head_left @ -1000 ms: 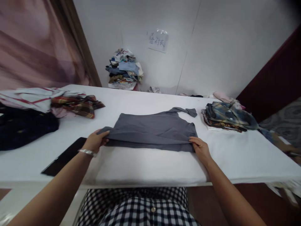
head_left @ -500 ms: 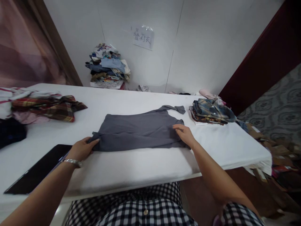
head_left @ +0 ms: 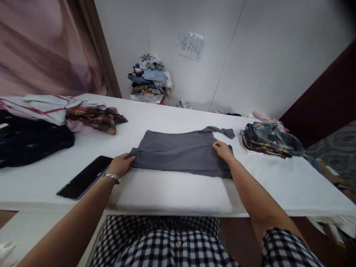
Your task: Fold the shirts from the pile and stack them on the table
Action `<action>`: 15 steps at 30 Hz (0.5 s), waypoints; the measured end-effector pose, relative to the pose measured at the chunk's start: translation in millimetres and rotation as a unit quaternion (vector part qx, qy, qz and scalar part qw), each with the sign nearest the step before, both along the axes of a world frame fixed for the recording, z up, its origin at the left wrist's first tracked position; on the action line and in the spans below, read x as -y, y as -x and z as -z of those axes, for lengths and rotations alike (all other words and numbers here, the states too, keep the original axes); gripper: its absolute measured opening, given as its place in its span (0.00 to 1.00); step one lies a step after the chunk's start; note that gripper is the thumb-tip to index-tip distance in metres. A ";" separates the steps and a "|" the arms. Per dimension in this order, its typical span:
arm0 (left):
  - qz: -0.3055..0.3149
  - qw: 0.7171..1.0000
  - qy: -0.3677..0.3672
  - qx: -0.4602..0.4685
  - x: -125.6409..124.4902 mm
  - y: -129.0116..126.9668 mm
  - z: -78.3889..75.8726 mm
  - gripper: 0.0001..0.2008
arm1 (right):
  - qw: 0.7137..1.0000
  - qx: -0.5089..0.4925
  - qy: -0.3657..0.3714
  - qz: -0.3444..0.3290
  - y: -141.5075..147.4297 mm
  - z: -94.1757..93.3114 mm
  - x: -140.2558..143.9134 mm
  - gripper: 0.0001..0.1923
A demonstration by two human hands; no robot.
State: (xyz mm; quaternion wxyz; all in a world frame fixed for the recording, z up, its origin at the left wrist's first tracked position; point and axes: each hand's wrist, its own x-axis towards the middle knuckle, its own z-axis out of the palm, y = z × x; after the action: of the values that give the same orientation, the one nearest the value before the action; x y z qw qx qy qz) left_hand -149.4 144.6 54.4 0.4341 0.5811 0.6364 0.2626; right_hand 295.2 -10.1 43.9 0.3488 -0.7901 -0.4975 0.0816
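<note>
The left hand (head_left: 120, 165) pinches the near left corner of the grey top (head_left: 182, 152), fingers closed on a small tuck of cloth at the hem, a metal bracelet (head_left: 112, 177) on its wrist. The right hand (head_left: 222, 150) lies mostly flat on the right side of the same garment near the shoulder, fingers loosely curled and pressing down rather than gripping.

A second ago both hands held the near edge, lifted in a fold, one at each corner. Since then the fold has been laid down and the right hand has travelled from the near right corner up toward the armhole, while the left has stayed at its corner. The cloth now lies flatter and squarer in the middle of the worktop (head_left: 172, 193), one strap (head_left: 222, 131) sticking out at the far right. In my judgement the lengthwise fold is done and the hands are smoothing it.

Counted: one grey top; one dark phone (head_left: 85, 177) just left of the left hand; one folded stack (head_left: 271, 139) at the right; one loose heap of clothes (head_left: 41, 122) at the left; one pile (head_left: 150, 78) against the far wall, under one paper note (head_left: 191, 46).
</note>
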 end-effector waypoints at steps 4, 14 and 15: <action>0.015 0.999 -0.004 -0.042 -0.9 -0.3 1.7 0.12 | 0.999 -0.006 0.005 0.048 -9.9 11.1 3.5 0.06; 0.042 0.978 -0.136 -0.153 2.2 -1.2 -3.7 0.16 | 0.997 -0.044 -0.026 0.051 -10.0 14.1 12.7 0.07; 0.051 0.965 -0.181 -0.182 4.2 -1.2 -4.1 0.17 | 0.997 -0.049 -0.042 0.050 -9.1 12.1 18.8 0.10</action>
State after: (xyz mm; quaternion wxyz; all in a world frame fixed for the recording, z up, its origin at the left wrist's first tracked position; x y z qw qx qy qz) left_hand -148.2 140.4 58.6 0.2119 0.7197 0.6158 0.2406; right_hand 304.2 -29.0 31.8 0.4093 -0.7935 -0.4429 0.0813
